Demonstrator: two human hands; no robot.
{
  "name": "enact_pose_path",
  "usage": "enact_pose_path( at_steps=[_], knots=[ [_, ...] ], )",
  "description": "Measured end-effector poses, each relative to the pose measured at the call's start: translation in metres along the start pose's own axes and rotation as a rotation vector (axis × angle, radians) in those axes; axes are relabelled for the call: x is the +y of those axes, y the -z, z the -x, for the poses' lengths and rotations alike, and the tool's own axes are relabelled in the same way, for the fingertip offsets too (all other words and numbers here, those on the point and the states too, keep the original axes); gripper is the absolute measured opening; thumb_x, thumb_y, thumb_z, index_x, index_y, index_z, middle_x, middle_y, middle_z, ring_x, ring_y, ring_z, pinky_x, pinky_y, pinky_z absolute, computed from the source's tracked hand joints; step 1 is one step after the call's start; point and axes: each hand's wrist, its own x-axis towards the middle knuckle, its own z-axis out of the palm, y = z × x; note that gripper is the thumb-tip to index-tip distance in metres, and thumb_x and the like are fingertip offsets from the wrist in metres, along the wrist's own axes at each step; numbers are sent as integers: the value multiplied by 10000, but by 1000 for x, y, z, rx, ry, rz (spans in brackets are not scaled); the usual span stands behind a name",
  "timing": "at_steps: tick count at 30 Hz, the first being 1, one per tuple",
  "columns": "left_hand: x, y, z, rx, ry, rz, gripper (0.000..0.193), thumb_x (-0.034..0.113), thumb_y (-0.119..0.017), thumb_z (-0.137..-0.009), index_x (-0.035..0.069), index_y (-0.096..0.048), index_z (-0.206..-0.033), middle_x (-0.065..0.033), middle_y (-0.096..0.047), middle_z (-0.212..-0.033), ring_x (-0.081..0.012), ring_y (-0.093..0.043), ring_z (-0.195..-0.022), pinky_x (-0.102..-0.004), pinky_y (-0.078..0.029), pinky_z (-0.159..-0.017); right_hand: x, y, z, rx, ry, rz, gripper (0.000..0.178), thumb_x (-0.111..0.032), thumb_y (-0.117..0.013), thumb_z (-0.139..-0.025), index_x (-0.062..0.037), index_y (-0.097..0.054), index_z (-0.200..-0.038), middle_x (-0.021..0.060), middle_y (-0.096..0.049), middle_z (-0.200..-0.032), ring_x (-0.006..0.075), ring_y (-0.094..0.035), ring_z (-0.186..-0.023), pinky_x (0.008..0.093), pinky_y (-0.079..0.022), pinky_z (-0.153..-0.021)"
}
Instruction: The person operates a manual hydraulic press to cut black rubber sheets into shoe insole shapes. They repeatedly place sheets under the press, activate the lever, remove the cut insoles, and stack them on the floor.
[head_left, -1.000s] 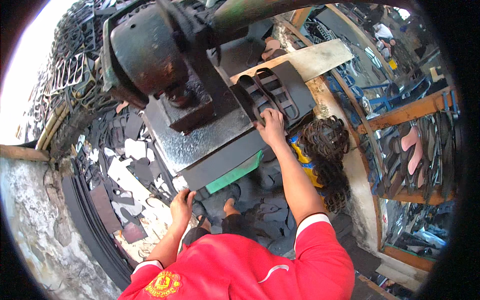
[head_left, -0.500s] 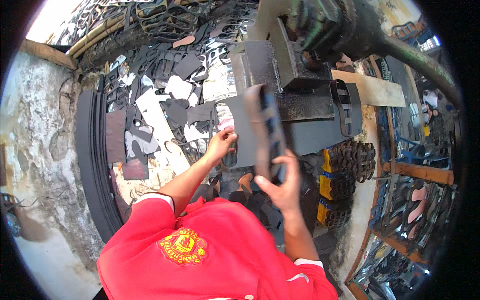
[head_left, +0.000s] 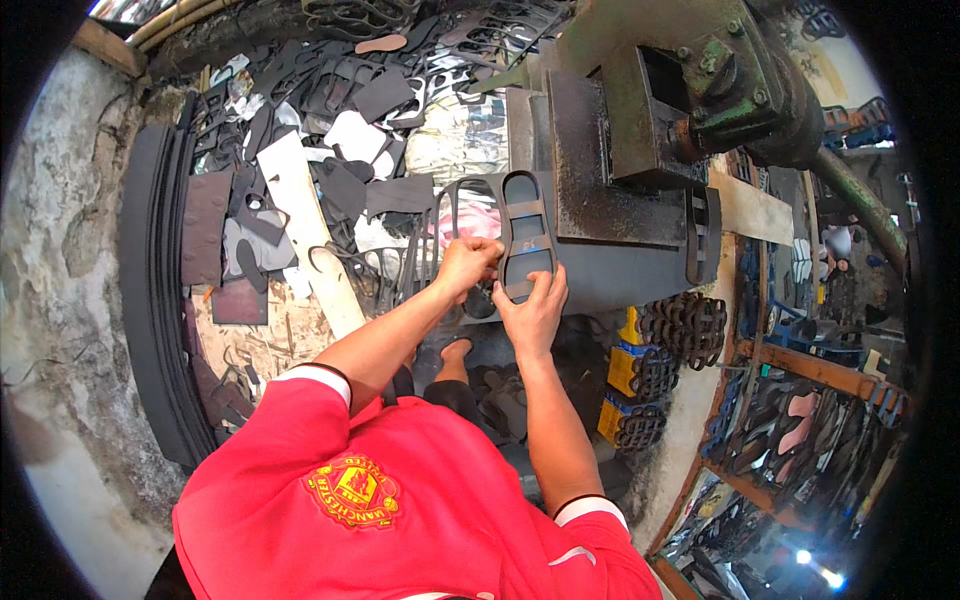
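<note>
A sole-shaped cutting die (head_left: 527,243), a dark metal outline with brown crossbars, stands upright on its edges over a black sheet (head_left: 610,278). My right hand (head_left: 533,312) grips the die's near end, thumb on one side and fingers on the other. Just left of it, my left hand (head_left: 468,266) is closed in a pinch at the sheet's left end, by a sole-shaped cutout; what its fingertips hold is hidden. The black plate of a press (head_left: 620,205) sits right beside the die. Another sole-shaped die (head_left: 703,237) lies past the plate on the right.
Black sheets (head_left: 150,300) stand stacked at the left. Dark and white offcuts (head_left: 350,135) heap up behind a pale board (head_left: 310,235). Yellow boxes (head_left: 622,372) and more dies (head_left: 683,328) are at the lower right. The press's heavy arm (head_left: 745,90) overhangs the far right.
The die was raised and blurred in my right hand; now it is down on the sheet, against the press plate's left side. My left hand has stayed at the sheet's left end.
</note>
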Motion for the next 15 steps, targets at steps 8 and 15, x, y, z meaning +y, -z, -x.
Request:
enact_pose_path(
  at_steps=[8,15],
  knots=[
    [19,-32,-13,-44,-4,-54,366,298,-793,-927,-19,-725,-1096,-73,-716,-964,-157,-669,-835,-276,-553,-724,42,35,14,-131,-193,-84,1097,-368,-929,-718,-45,-292,-1551,271,-244,-1636,441,-213,-1524,571,-301,-1209],
    [28,-69,-28,-133,-12,-7,409,334,-767,-944,-19,-707,-1140,-93,-731,-951,-168,-684,-823,-289,-556,-722,125,51,12,-176,-306,150,822,-573,-715,-884,-275,-408,-1585,116,-258,-1692,385,-169,-1568,584,-223,-1250]
  ],
)
